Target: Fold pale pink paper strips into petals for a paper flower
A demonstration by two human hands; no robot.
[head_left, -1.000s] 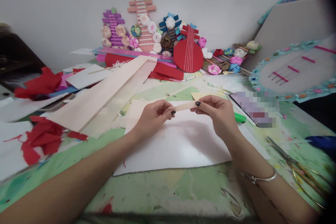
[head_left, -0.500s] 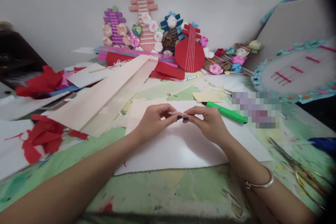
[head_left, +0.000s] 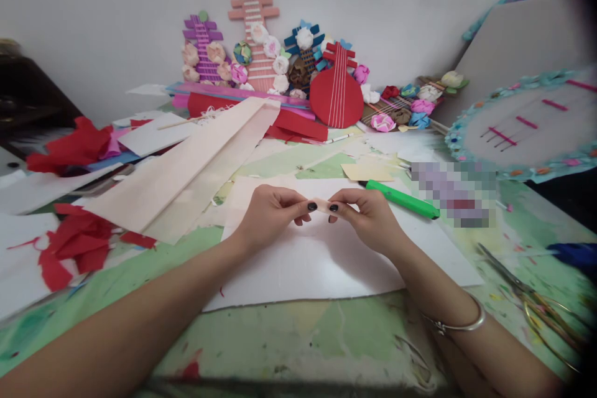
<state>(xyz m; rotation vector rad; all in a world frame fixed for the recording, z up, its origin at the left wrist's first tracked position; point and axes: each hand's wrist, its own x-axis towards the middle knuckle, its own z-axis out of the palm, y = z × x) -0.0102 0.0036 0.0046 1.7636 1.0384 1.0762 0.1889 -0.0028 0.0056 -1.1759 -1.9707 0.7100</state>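
Between my two hands is a small pale pink piece of crepe paper [head_left: 321, 205], pinched at both ends. My left hand [head_left: 273, 214] is closed on its left end, thumb on top. On its right end the thumb and fingers of my right hand [head_left: 373, 217] are pressed together. Much of the piece is hidden by my fingers. Both hands are above a white sheet [head_left: 317, 267] on the table. Close to my right hand lies a green marker-like tool [head_left: 403, 199] with a dark tip.
Gold-handled scissors [head_left: 527, 292] lie at the right. Long pale pink paper [head_left: 186, 168] and crumpled red paper [head_left: 77, 242] cover the left. Paper-flower lute models, one a red lute [head_left: 336, 96], stand against the wall. A flower-edged round fan [head_left: 527, 127] is at the right.
My thumbs have moved slightly apart, and more of the pale pink paper shows between them. My fingertips have turned downward below the piece.
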